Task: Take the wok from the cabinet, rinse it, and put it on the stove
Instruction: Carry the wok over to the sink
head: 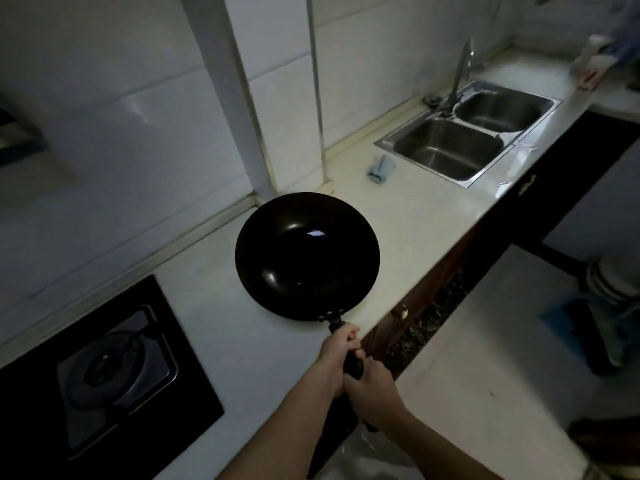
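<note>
Holding the wok (306, 258) by its handle (353, 365), I have both grips closed round it: left grip (334, 349) nearest the bowl, right grip (372, 388) just behind. The wok sits level over the bench (408, 216), between the stove (31, 427) and the sink (446, 150); I can't tell whether it touches the top. It's out of the cabinet, and I see no water in it, so I judge rinsing comes next: swing it right, under the tap (462, 69).
</note>
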Demonstrator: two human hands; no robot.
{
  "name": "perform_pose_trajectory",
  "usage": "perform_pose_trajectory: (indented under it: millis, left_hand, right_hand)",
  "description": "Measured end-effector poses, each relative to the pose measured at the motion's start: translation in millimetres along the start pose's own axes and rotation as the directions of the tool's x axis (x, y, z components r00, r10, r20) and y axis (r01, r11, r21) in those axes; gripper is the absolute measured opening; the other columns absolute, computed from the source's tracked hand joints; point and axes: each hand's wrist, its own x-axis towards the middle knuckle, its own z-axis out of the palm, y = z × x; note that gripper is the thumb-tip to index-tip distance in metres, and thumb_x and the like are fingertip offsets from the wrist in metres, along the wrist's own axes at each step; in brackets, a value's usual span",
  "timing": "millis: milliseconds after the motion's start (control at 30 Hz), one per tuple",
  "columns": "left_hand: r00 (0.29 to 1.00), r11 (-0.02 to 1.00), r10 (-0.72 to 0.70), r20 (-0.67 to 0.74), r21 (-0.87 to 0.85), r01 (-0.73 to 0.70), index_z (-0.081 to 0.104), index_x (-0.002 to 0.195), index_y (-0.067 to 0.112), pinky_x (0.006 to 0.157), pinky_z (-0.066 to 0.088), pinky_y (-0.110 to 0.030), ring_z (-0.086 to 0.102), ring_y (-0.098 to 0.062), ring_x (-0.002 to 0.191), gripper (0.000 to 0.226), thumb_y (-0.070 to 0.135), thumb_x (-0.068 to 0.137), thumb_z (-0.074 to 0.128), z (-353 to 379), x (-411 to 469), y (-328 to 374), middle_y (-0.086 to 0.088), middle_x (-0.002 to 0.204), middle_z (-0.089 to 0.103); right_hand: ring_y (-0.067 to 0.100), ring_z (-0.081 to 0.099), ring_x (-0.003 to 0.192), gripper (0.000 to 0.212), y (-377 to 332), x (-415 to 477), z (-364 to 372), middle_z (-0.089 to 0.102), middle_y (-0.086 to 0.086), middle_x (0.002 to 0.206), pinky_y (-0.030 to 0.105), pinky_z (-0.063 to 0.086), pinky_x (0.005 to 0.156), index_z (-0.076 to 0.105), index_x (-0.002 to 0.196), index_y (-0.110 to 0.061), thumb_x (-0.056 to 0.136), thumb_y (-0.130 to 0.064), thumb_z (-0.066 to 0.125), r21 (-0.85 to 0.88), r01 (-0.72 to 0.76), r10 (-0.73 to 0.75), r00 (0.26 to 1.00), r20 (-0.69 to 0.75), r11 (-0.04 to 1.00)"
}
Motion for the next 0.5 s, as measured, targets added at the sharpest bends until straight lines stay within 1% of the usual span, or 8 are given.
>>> perform_pose_trajectory:
  millis: [67, 167, 233, 300, 333, 400, 467, 500]
  left_hand:
    - [1.0, 1.0, 0.011, 0.003, 0.005, -0.011, 0.043, 0.061, 0.018, 0.042, 0.036, -0.022, 0.036, -0.013, 0.039, 0.037, 0.015, 0.093, 0.06, 35, 2, -5, 0.003, 0.05, 0.037]
    - [1.0, 1.0, 0.027, 0.006, 0.003, -0.027, 0.044, 0.06, 0.018, 0.041, 0.035, -0.021, 0.034, -0.012, 0.039, 0.037, 0.014, 0.092, 0.061, 87, 7, -9, 0.004, 0.049, 0.037]
    - [0.999, 0.999, 0.038, 0.011, 0.013, -0.038, 0.043, 0.06, 0.019, 0.039, 0.034, -0.02, 0.033, -0.011, 0.038, 0.037, 0.013, 0.093, 0.06, 118, 12, -12, 0.004, 0.049, 0.036]
    - [0.999, 0.999, 0.04, 0.027, 0.008, -0.04, 0.041, 0.061, 0.019, 0.039, 0.034, -0.02, 0.033, -0.011, 0.038, 0.037, 0.013, 0.093, 0.059, 145, 18, -14, 0.004, 0.049, 0.035]
    - [0.999, 0.999, 0.037, 0.034, 0.007, -0.037, 0.041, 0.061, 0.019, 0.04, 0.035, -0.021, 0.033, -0.011, 0.038, 0.037, 0.013, 0.093, 0.06, 157, 21, -16, 0.004, 0.049, 0.035]
    - [0.999, 0.999, 0.025, 0.045, 0.022, -0.026, 0.042, 0.062, 0.019, 0.041, 0.035, -0.023, 0.033, -0.011, 0.04, 0.035, 0.013, 0.091, 0.061, 178, 25, -20, 0.004, 0.05, 0.035]
    - [0.999, 0.999, 0.017, 0.042, 0.029, -0.018, 0.044, 0.064, 0.018, 0.045, 0.036, -0.023, 0.032, -0.012, 0.044, 0.032, 0.014, 0.09, 0.062, 197, 30, -23, 0.004, 0.052, 0.035]
    - [0.999, 0.999, 0.011, 0.045, 0.029, -0.012, 0.045, 0.065, 0.018, 0.048, 0.036, -0.024, 0.032, -0.012, 0.046, 0.031, 0.014, 0.09, 0.062, 206, 34, -23, 0.004, 0.053, 0.035]
  right_hand:
    - [0.013, 0.046, 0.047, 0.026, 9, 4, -32, 0.053, -0.001, 0.053, 0.029, 0.035, 0.05, 0.045, 0.056, -0.018, 0.077, -0.015, 0.061, -0.006, 0.011, -0.011, 1.0, -0.018, 1.0]
    - [0.012, 0.049, 0.05, 0.019, 16, 10, -81, 0.055, 0.0, 0.056, 0.029, 0.038, 0.052, 0.049, 0.062, -0.014, 0.077, -0.015, 0.06, -0.009, 0.022, -0.022, 0.999, -0.032, 1.0]
    - [0.008, 0.046, 0.047, 0.021, 19, 16, -111, 0.053, -0.002, 0.056, 0.024, 0.034, 0.05, 0.047, 0.063, -0.014, 0.08, -0.013, 0.06, -0.011, 0.039, -0.04, 0.999, -0.037, 0.999]
    - [0.003, 0.047, 0.044, 0.026, 22, 21, -137, 0.051, -0.004, 0.054, 0.017, 0.031, 0.047, 0.046, 0.063, -0.02, 0.084, -0.014, 0.06, -0.03, 0.051, -0.053, 0.997, -0.052, 0.998]
    - [0.002, 0.047, 0.043, 0.026, 25, 23, -149, 0.05, -0.005, 0.053, 0.016, 0.03, 0.046, 0.046, 0.064, -0.021, 0.085, -0.014, 0.06, -0.038, 0.046, -0.048, 0.997, -0.054, 0.998]
    - [0.003, 0.045, 0.042, 0.026, 33, 27, -170, 0.047, -0.004, 0.053, 0.018, 0.03, 0.046, 0.046, 0.063, -0.018, 0.084, -0.015, 0.06, -0.033, 0.008, -0.01, 0.998, -0.062, 0.999]
    - [0.005, 0.044, 0.044, 0.023, 40, 33, -188, 0.049, -0.004, 0.055, 0.023, 0.035, 0.048, 0.047, 0.065, -0.018, 0.083, -0.017, 0.06, -0.031, -0.05, 0.048, 0.996, -0.071, 0.998]
    - [0.009, 0.046, 0.046, 0.02, 43, 37, -196, 0.05, -0.003, 0.057, 0.026, 0.039, 0.049, 0.048, 0.066, -0.019, 0.083, -0.018, 0.059, -0.042, -0.066, 0.063, 0.995, -0.077, 0.997]
